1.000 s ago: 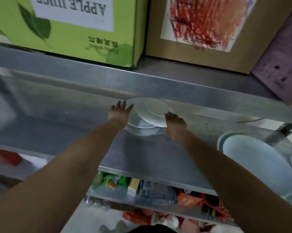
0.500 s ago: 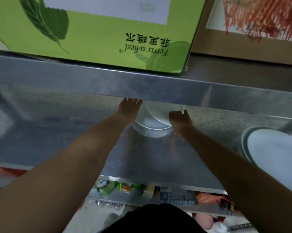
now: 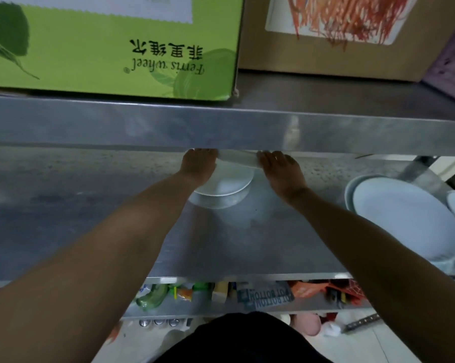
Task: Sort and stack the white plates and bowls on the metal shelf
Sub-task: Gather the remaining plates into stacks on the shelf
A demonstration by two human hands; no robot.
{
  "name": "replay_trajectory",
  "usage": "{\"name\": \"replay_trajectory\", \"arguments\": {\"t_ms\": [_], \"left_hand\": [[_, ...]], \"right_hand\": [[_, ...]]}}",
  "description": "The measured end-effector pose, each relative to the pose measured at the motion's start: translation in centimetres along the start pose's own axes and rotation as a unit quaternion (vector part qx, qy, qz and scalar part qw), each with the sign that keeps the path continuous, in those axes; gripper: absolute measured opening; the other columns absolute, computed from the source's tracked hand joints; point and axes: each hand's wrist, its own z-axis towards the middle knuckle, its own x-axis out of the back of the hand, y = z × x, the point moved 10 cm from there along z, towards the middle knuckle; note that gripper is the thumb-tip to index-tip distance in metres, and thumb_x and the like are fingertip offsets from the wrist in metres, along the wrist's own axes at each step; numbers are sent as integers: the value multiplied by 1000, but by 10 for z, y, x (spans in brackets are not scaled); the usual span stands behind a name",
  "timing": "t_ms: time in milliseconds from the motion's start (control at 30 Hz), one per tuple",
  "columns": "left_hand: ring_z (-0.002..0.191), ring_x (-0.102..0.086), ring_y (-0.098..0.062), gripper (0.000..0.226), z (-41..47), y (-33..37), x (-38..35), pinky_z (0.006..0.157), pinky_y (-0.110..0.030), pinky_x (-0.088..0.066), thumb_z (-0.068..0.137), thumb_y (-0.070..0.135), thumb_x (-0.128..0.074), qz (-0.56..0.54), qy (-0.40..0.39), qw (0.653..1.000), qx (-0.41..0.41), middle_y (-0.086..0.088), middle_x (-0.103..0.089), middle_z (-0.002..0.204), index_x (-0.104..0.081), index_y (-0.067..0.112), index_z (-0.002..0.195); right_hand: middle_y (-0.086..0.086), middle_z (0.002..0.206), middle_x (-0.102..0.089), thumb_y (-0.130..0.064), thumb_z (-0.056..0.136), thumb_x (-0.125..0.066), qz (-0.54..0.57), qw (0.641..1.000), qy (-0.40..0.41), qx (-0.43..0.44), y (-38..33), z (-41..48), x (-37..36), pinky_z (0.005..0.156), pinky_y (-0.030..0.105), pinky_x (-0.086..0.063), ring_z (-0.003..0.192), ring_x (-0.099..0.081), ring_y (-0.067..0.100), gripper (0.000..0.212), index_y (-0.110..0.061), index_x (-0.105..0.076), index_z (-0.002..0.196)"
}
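White plate (image 3: 236,159), tilted, sits deep on the metal shelf (image 3: 90,226) above another plate (image 3: 222,187), gripped at its edges by left hand (image 3: 198,166) and right hand (image 3: 281,170), fingertips hidden under the upper shelf lip (image 3: 221,127). Bare shelf lies left; stacked plates (image 3: 404,218) crowd the right.

A green juice carton (image 3: 111,45) and a brown cardboard box (image 3: 325,53) stand side by side up top. Packets and bottles (image 3: 221,294) crowd the lowest tier.

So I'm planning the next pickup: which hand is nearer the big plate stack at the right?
Right. The right hand is nearer the big plate stack; the left hand is farther left.
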Motion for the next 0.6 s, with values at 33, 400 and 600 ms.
{"name": "replay_trajectory", "arguments": {"t_ms": [33, 400, 600], "left_hand": [[117, -55, -35, 39, 0, 9, 3, 90, -41, -46, 96, 18, -44, 8, 5, 1000, -3, -16, -56, 129, -43, 8, 134], [102, -64, -36, 31, -20, 67, 49, 83, -39, -48, 99, 14, -36, -33, 88, 993, 71, -17, -67, 111, -60, 11, 118], [113, -56, -38, 39, -33, 108, 82, 93, -40, -42, 97, 34, -45, -164, 107, 972, 133, -19, -60, 124, -56, 14, 129]], "right_hand": [[4, 83, -76, -5, 65, -50, 0, 999, 30, 10, 3, -1, 11, 53, 22, -55, 67, -71, 20, 37, -6, -77, 92], [6, 84, -76, -2, 65, -72, 121, 979, 129, -101, 85, -55, 55, 48, 24, -53, 67, -73, 22, 25, -8, -75, 89], [19, 119, -64, -29, 98, -45, 363, 832, -21, -420, 196, -123, -2, 88, 35, -47, 109, -60, 35, 37, -8, -52, 127]]}}
